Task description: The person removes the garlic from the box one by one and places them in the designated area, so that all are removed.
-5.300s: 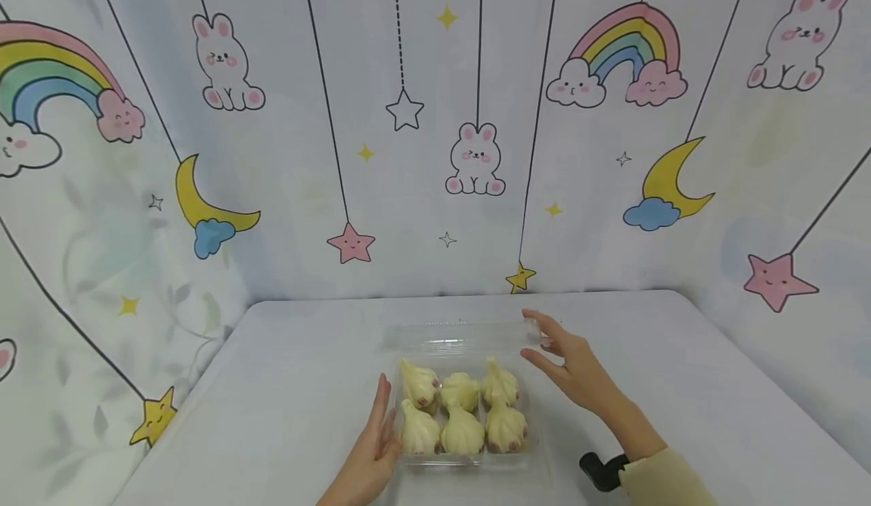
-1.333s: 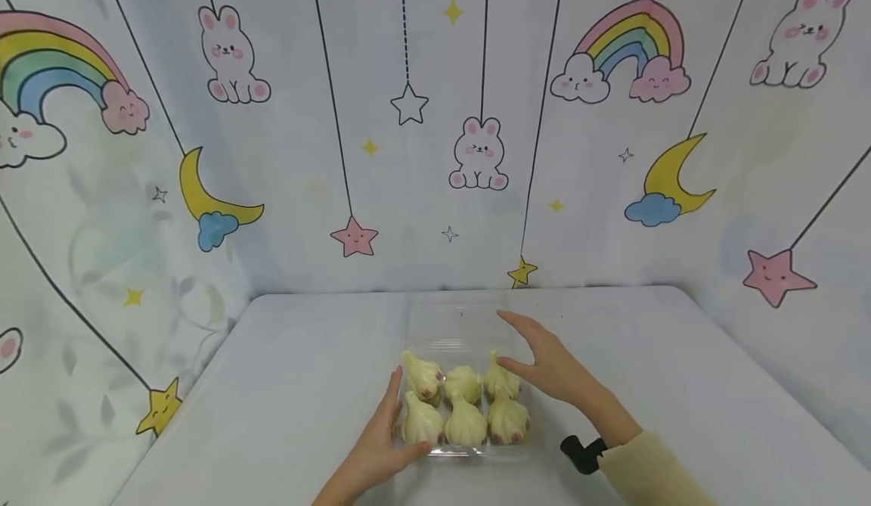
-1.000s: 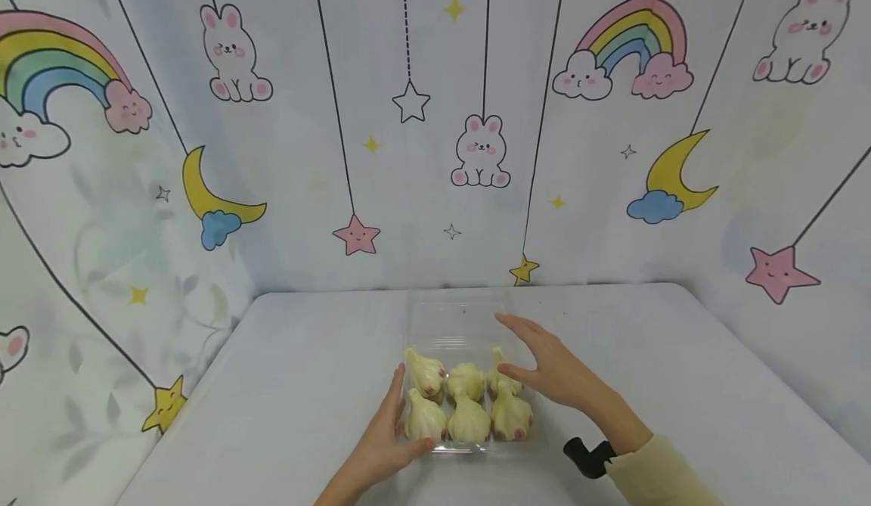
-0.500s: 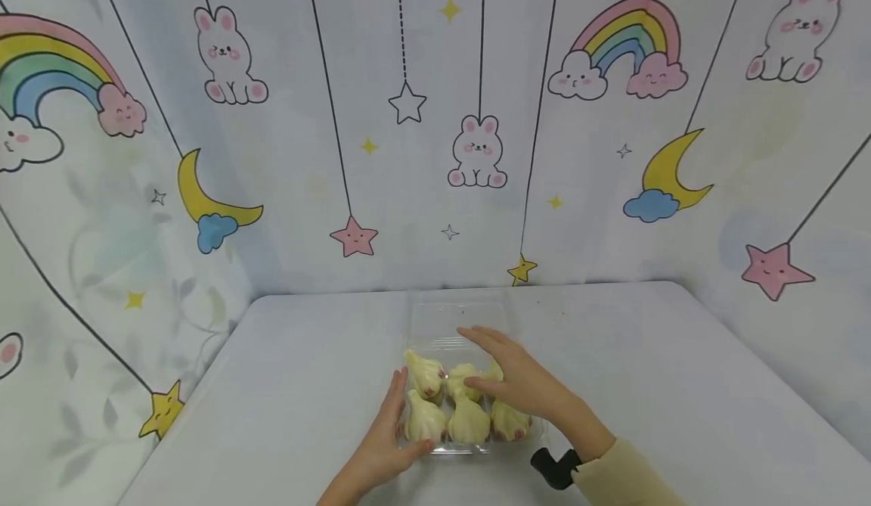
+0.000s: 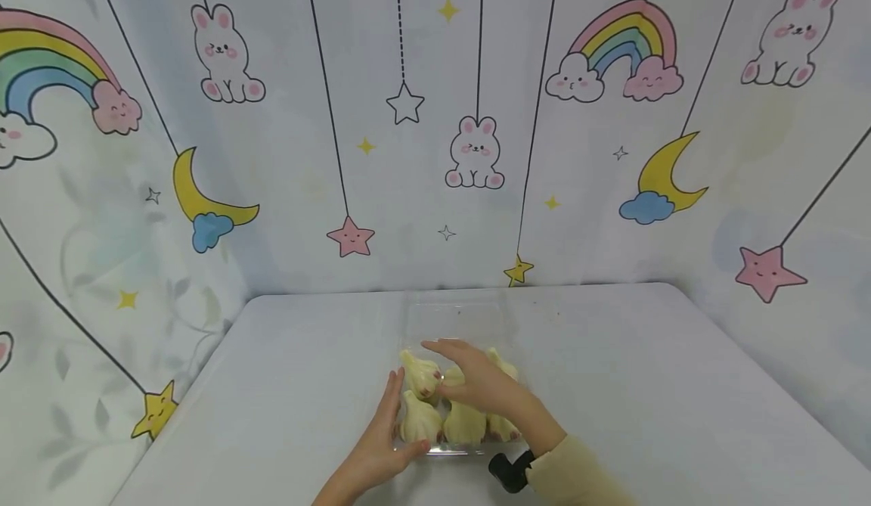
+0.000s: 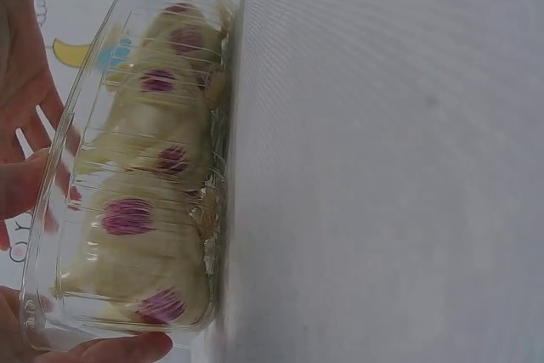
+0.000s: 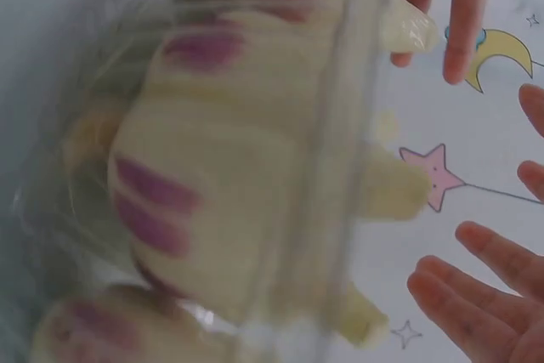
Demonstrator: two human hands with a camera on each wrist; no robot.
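Observation:
A clear plastic clamshell box point(image 5: 457, 451) stands on the white table with its lid point(image 5: 457, 318) folded back behind it. Inside are several pale yellow garlic bulbs point(image 5: 422, 421) in two rows; purple patches mark their root ends in both wrist views. My left hand point(image 5: 376, 438) lies along the box's left side with straight fingers, its thumb reaching to the front edge. Over the bulbs hovers my right hand point(image 5: 479, 381), thumb and fingers spread apart, nearest the back-left bulb point(image 5: 420, 376). It hides part of the middle and right bulbs.
A white cloth covers the table point(image 5: 299, 370). Behind it and at both sides hangs a curtain point(image 5: 408, 173) printed with rabbits, rainbows, moons and stars. A black wrist camera point(image 5: 510, 472) sits by the right sleeve point(image 5: 574, 476), close in front of the box.
Since the first frame the lid has gone back flatter and the left thumb has come to the front edge. My right hand has moved left over the bulbs, from the box's right side.

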